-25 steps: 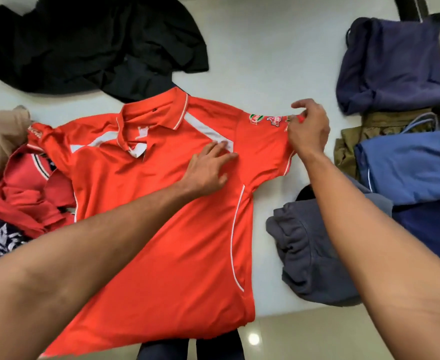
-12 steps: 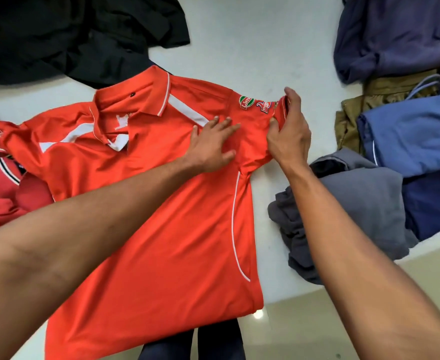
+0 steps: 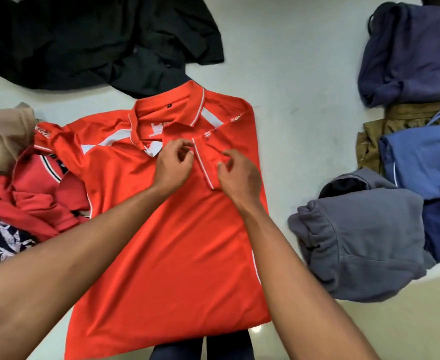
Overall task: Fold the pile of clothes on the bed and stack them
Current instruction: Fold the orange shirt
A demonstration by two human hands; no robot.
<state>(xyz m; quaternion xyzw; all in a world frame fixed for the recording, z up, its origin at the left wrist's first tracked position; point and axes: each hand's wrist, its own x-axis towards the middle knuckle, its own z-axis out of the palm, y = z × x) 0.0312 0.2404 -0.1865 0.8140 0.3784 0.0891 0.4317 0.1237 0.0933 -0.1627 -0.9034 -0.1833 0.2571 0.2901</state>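
Now that the sleeve (image 3: 222,142), stretched rightward a second ago, lies folded across the shirt (image 3: 177,255) at frame centre, my right hand (image 3: 239,178) pinches it and my left hand (image 3: 173,167) curls at its cuff (image 3: 202,165), grip unclear, so the other sleeve (image 3: 58,141), centre left, seems next.

Right sleeve (image 3: 213,162) of orange polo shirt (image 3: 177,255) now folded in across chest. R hand (image 3: 239,175) came in w/ it, L hand (image 3: 173,165) went from flat press to pinching sleeve edge.
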